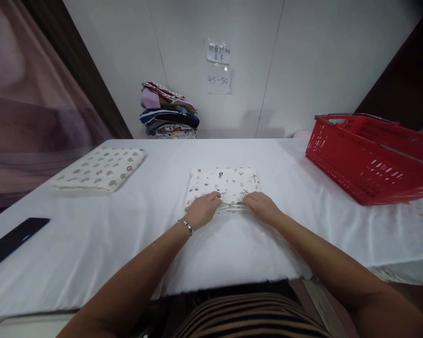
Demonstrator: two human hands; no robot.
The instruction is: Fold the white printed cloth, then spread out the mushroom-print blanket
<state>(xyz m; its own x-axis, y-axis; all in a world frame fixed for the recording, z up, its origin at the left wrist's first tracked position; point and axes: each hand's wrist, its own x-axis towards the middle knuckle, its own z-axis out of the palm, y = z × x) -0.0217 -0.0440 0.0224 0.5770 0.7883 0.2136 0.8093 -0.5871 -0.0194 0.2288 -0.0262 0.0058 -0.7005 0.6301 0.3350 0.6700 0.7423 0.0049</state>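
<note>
A folded white cloth [225,180] with small printed figures lies in the middle of the table, its layers showing along the near edge. My left hand [202,209], with a bracelet at the wrist, grips the near edge on the left, fingers curled over the top layer. On the right side of the same edge, my right hand [262,205] pinches the cloth between thumb and fingers. The undersides of both hands are hidden.
Another folded cloth [102,169] with a mushroom-like print lies at left. A dark flat object [16,239] sits near the left edge. At right stands a red basket [370,155]. Behind the white-covered table [162,164] rises a stack of folded fabrics [169,112].
</note>
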